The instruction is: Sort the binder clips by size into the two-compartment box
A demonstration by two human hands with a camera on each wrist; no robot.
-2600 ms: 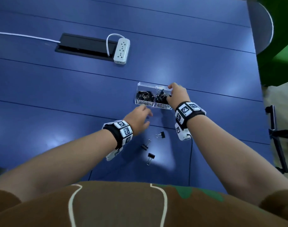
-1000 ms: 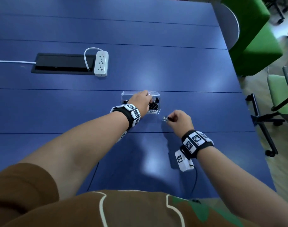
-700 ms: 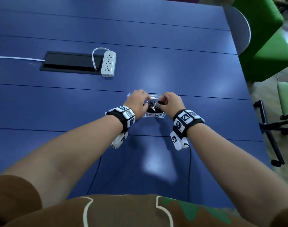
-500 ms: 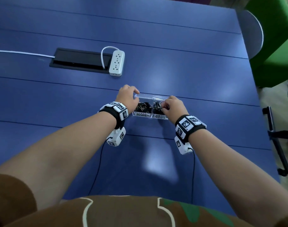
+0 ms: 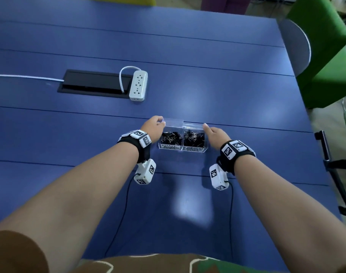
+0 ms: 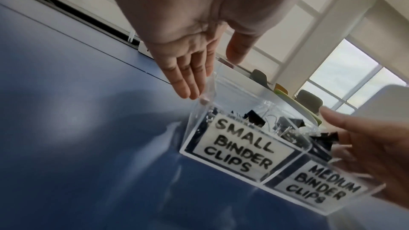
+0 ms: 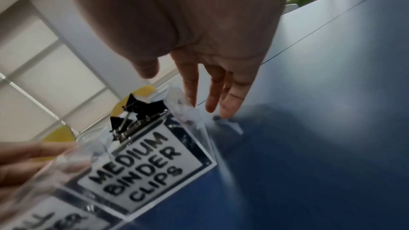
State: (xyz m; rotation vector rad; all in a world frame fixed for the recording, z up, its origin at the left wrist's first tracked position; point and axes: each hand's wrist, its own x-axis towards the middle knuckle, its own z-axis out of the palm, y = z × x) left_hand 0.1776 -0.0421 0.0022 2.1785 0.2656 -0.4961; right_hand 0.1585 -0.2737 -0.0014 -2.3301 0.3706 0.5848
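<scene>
The clear two-compartment box (image 5: 205, 149) stands on the blue table (image 5: 207, 85) between my hands. Its left compartment, labelled SMALL BINDER CLIPS (image 6: 241, 148), and its right one, labelled MEDIUM BINDER CLIPS (image 7: 143, 169), both hold several black binder clips (image 5: 193, 137). My left hand (image 5: 155, 125) lies against the box's left end with straight fingers (image 6: 190, 83) touching the clear wall. My right hand (image 5: 212, 132) lies at the right end, its fingers (image 7: 212, 93) straight and touching that wall. Neither hand holds a clip. No loose clips show on the table.
A white power strip (image 5: 138, 85) and a black cable hatch (image 5: 95, 83) lie at the far left. Green chairs (image 5: 325, 46) stand past the table's right edge. Black wires (image 5: 119, 213) run from my wrist cameras towards my body.
The right hand brought a clip over the box and no longer holds it. Both hands then moved from above the box out to its two ends. The loose clips seen earlier are gone from the table.
</scene>
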